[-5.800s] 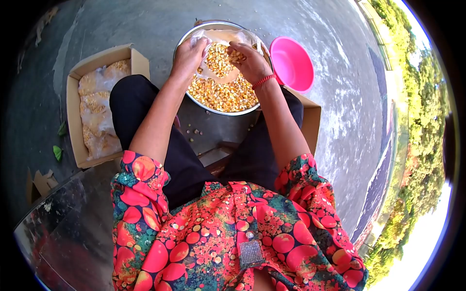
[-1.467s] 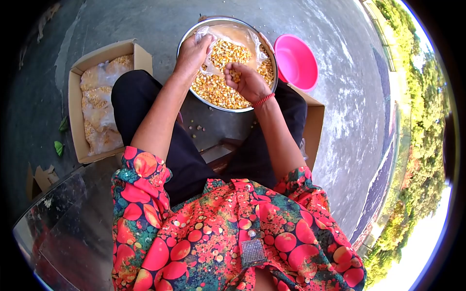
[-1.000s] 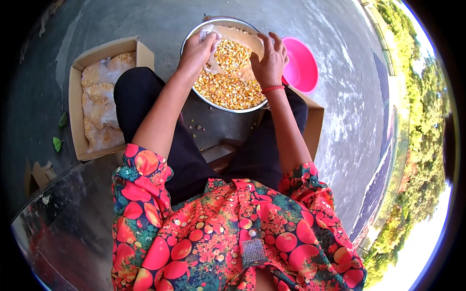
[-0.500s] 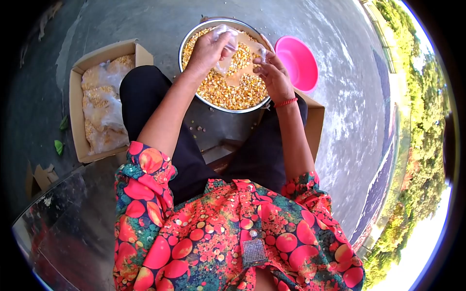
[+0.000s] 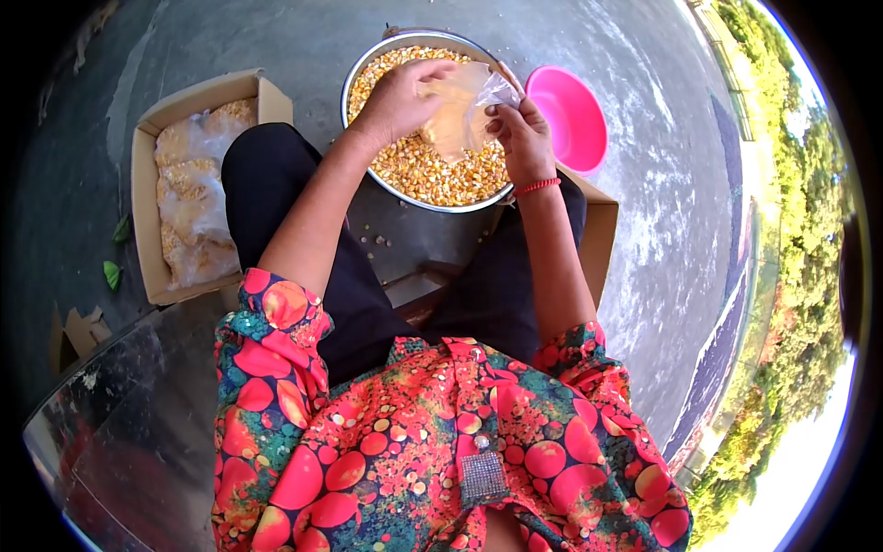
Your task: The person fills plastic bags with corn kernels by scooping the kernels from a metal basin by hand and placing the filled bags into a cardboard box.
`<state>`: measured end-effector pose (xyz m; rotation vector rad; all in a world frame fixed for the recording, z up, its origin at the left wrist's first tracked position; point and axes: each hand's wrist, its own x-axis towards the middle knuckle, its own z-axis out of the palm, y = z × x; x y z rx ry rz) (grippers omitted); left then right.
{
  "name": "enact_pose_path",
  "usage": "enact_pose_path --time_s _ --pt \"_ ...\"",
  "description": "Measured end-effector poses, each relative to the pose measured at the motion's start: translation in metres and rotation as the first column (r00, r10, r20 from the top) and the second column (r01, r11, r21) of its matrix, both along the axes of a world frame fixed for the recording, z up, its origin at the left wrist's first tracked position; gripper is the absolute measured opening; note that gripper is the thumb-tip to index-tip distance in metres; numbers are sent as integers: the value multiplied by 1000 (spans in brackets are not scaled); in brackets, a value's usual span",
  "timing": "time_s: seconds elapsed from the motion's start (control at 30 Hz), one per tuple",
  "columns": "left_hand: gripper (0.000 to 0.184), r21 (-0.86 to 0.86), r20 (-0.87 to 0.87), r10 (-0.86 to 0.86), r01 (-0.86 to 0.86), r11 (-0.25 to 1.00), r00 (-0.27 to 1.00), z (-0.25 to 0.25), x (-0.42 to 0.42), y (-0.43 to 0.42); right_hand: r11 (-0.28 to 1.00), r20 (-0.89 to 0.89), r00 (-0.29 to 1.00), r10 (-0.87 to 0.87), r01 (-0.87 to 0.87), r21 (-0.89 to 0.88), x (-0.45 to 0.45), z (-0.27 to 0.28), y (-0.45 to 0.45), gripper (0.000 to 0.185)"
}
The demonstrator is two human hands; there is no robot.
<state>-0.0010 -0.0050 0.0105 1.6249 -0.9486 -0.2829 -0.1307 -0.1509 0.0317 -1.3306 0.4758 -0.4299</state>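
A round metal basin (image 5: pixel 441 210) full of yellow corn kernels (image 5: pixel 418 175) stands in front of my knees. Over the kernels hangs a clear plastic bag (image 5: pixel 457 115), its lower part spread above the corn. My right hand (image 5: pixel 522 133) pinches the gathered edge of the bag between thumb and fingers, at the basin's right side. On the left of the bag is my left hand (image 5: pixel 405 99), its fingers stretched out against the plastic, with the thumb side partly hidden. How much corn the bag holds cannot be made out.
A cardboard box (image 5: pixel 143 212) with several bags of corn stands at the left. Right of the basin is a pink bowl (image 5: pixel 567 120). Another cardboard box (image 5: pixel 600 235) sits beside my right knee. Loose kernels and a green leaf (image 5: pixel 111 274) lie on the floor.
My left hand has let go of the bag's gathered edge and its fingers have opened. The gathered plastic is now in my right hand, which earlier moved among the kernels and round the bag's opening.
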Motion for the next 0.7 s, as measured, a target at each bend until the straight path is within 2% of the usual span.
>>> enact_pose_path --time_s 0.03,0.07,0.1,0.17,0.2,0.27,0.37,0.4,0.43,0.5,0.57,0.63,0.67,0.7 --pt "42 58 12 91 -92 994 996 -8 7 2 999 11 1000 -23 22 24 1 3 -1 12" --pt "44 102 138 216 -231 968 967 -22 12 3 999 16 1000 -21 21 38 1 4 -3 13" --pt "44 101 139 217 -232 968 966 -28 13 3 999 18 1000 -21 20 38 1 5 -3 13" --pt "36 28 337 350 -381 924 874 -36 16 3 994 103 995 -1 -10 106 1 8 -2 13" --pt "36 26 338 350 -381 924 873 -37 18 2 994 104 995 0 -11 105 1 10 -2 13" --pt "27 305 106 190 -214 928 976 -37 20 0 990 127 992 1 -18 137 -1 13 0 12" --pt "18 248 99 230 -247 937 968 -33 17 -5 990 127 992 -20 3 138 -8 13 -9 11" --pt "16 143 18 232 -232 962 973 -31 17 -8 988 97 994 -46 31 149 -10 13 -13 11" --pt "16 144 18 229 -229 963 973 -29 18 -12 988 97 994 -49 34 149 -13 14 -17 11" --pt "15 -126 -78 212 -221 967 974 -22 19 -15 976 134 988 -73 44 211 -16 15 -20 6" --pt "13 -113 -97 213 -224 968 972 -23 22 -14 978 121 990 -71 45 205 -16 12 -22 6" --pt "18 36 70 408 -411 911 910 -32 26 -11 982 103 993 -60 40 185 -13 11 -22 6" --pt "30 94 57 409 -412 906 911 -28 24 -8 982 104 993 -59 39 185 -12 10 -22 6" --pt "30 95 59 411 -415 905 910 -24 22 -8 985 130 991 -18 -5 174 -10 8 -22 5"
